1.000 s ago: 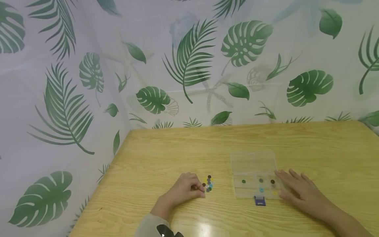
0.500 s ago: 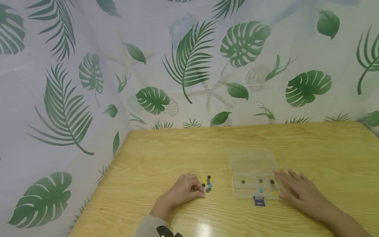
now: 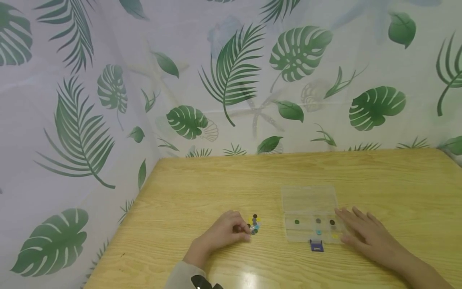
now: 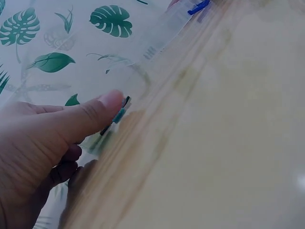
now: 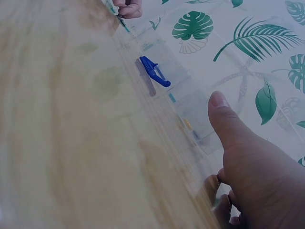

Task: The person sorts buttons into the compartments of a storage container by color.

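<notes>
In the head view my left hand (image 3: 225, 228) is low over the table, thumb and index fingertips close together at the near left edge of a small pile of button-like discs (image 3: 254, 220). The discs are black, yellow, grey, teal and clear. I cannot tell whether a disc is pinched between those fingertips. To the right lies a clear plastic compartment box (image 3: 306, 197), lid laid back, a blue latch (image 3: 317, 245) at its front. My right hand (image 3: 368, 232) has its fingers spread, the fingertips at the box's right edge. The left wrist view shows the thumb (image 4: 112, 102) overlapping the discs.
Inside the box sit a green disc (image 3: 297, 221), a grey disc (image 3: 318, 220), a black disc (image 3: 332, 222), a teal disc (image 3: 319, 232) and a yellow one (image 3: 335, 236), in separate spots. Leaf-printed cloth (image 3: 231, 80) hangs behind and left of the wooden table (image 3: 216, 180).
My left fingertips have edged slightly right into the pile, covering more of the black disc at its left side. My right hand and the box stay where they were.
</notes>
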### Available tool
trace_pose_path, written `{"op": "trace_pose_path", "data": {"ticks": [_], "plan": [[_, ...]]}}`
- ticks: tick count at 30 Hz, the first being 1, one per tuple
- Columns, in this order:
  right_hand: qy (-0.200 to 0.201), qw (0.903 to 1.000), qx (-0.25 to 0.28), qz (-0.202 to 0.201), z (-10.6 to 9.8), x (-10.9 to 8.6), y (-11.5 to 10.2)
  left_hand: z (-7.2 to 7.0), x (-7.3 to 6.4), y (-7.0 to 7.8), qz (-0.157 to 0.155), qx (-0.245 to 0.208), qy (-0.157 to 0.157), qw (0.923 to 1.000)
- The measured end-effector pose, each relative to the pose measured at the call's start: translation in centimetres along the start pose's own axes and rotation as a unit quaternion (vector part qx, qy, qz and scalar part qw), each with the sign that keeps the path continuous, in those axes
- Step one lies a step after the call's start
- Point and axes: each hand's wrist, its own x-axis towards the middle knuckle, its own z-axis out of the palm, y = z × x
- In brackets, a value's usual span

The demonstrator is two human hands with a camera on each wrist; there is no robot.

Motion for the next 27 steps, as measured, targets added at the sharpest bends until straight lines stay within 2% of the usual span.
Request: {"op": "trace_pose_path", "data": {"ticks": [3,6,11,17,27], "plan": [[-0.003,1.0,0.002,0.002,0.0,0.1,-0.1,0.1,-0.2,-0.4,-0.006,-0.019,-0.002,0.9998],[-0.004,1.0,0.005,0.002,-0.1,0.2,-0.1,0.1,-0.2,-0.5,0.002,-0.022,0.004,0.9998],[-0.004,1.0,0.002,0.003,-0.1,0.2,-0.1,0.3,-0.1,-0.3,0.036,0.034,0.019,0.9986],[-0.005,1.0,-0.002,0.006,-0.1,0.1,0.1,0.5,0.0,0.1,0.069,0.115,0.036,0.9903],[0.002,1.0,-0.003,-0.001,0.1,0.0,0.2,0.7,0.2,0.5,0.081,0.148,0.035,0.985]]}}
